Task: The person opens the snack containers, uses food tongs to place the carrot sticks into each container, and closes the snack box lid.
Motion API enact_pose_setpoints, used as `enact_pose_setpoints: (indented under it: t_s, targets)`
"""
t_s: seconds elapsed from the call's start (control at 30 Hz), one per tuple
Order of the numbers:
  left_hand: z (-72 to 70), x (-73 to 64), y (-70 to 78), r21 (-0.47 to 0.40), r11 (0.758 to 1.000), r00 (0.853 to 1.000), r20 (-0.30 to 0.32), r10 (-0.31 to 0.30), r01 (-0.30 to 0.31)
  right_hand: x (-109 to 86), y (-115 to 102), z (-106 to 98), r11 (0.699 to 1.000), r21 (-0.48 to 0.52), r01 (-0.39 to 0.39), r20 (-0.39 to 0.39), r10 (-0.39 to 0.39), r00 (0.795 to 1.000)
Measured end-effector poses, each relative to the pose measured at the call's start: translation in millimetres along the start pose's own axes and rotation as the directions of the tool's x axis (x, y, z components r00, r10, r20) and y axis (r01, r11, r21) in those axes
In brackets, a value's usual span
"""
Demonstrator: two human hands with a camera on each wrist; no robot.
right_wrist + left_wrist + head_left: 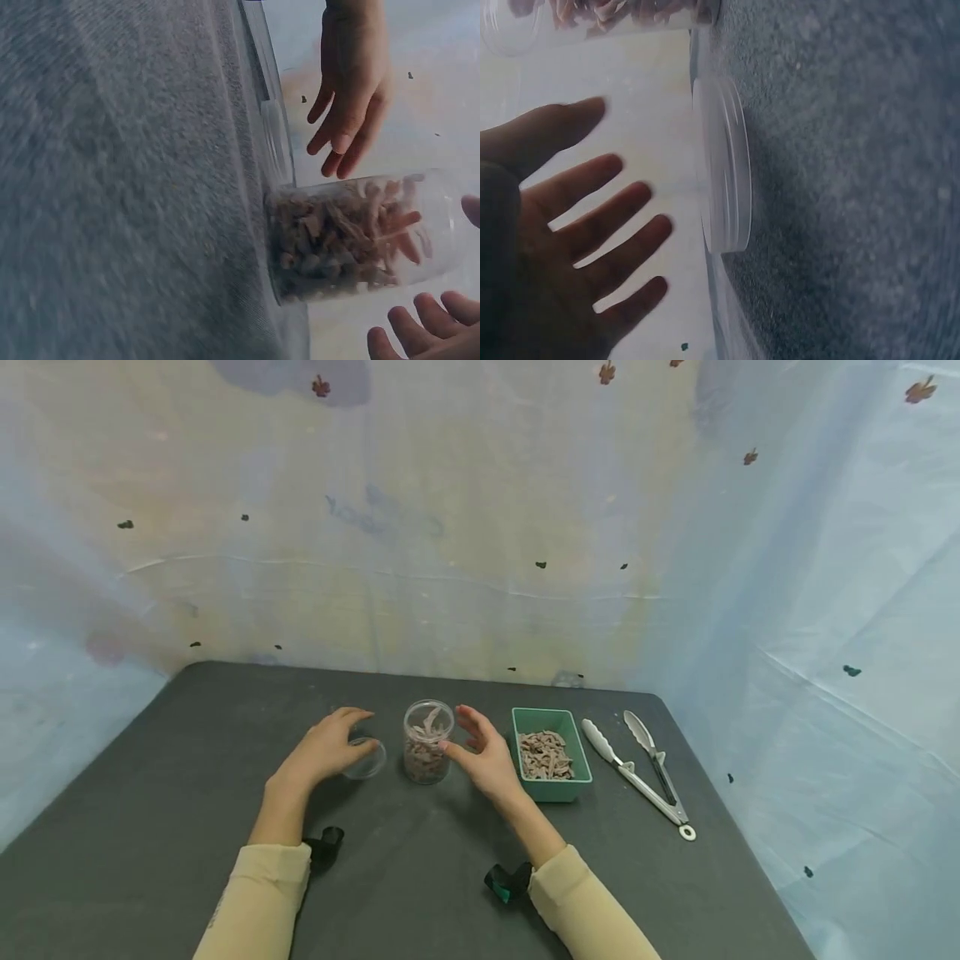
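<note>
A clear plastic jar (426, 764) holding brownish-grey strips stands upright on the dark table, its top uncovered. My right hand (486, 760) is at the jar's right side, thumb and fingers spread around it near the rim. In the right wrist view, gaps show between these fingers (427, 319) and the jar's wall (330, 236). Left of the jar, a clear round lid (366, 767) lies flat on the table. Just above the lid hovers my left hand (318, 750), its fingers extended and apart, holding nothing, as the left wrist view shows.
A green rectangular tray (553, 791) with more of the strips sits right of the jar. Beyond it lie white-tipped tongs (637, 781), spread apart near the table's right edge. A pale plastic sheet (420, 568) hangs behind the table (405, 893).
</note>
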State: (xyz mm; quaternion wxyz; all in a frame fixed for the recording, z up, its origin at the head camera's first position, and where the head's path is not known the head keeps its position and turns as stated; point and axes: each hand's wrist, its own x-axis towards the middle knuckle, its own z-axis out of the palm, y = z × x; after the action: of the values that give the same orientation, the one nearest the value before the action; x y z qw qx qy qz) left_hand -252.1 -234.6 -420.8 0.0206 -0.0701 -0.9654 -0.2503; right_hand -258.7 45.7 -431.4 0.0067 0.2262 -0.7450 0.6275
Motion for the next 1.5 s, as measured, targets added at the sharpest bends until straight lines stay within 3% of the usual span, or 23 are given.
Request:
enact_pose_setpoints:
  t_s: [0.17, 0.47, 0.9, 1.0, 1.3, 1.4, 1.5]
  targets:
    - [1.4, -0.3, -2.6, -0.003, 0.999, 0.995, 0.097, -0.038, 0.038, 2.5, 6, 5, 0.998, 0.020, -0.057, 0.051, 0.056, 0.997]
    - [1.2, -3.5, -3.1, -0.015, 0.999, 0.988, 0.150, -0.037, 0.040, 5.9, 13, 7, 0.994, 0.049, -0.102, 0.115, 0.096, 0.989]
    - [1.9, 0.1, -6.3, 0.005, 1.000, 0.989, 0.147, -0.007, 0.006, 16.8, 15, 5, 0.992, 0.024, -0.127, 0.181, 0.121, 0.976]
    - [3.0, 2.1, -5.3, -0.005, 1.000, 0.992, 0.126, -0.013, 0.013, 16.3, 17, 4, 0.990, 0.040, -0.137, 0.182, 0.128, 0.975]
    - [-2.0, 2.3, 2.1, -0.067, 0.997, 0.999, -0.029, 0.030, -0.032, 16.1, 16, 5, 0.988, 0.036, -0.147, 0.180, 0.138, 0.974]
    - [-5.0, 2.4, 6.3, -0.091, 0.995, 0.994, -0.109, 0.028, -0.038, 15.6, 16, 5, 0.988, 0.030, -0.155, 0.173, 0.147, 0.974]
    - [-6.8, 2.6, 11.4, -0.118, 0.992, 0.976, -0.217, 0.025, -0.052, 15.7, 16, 6, 0.987, 0.026, -0.158, 0.167, 0.152, 0.974]
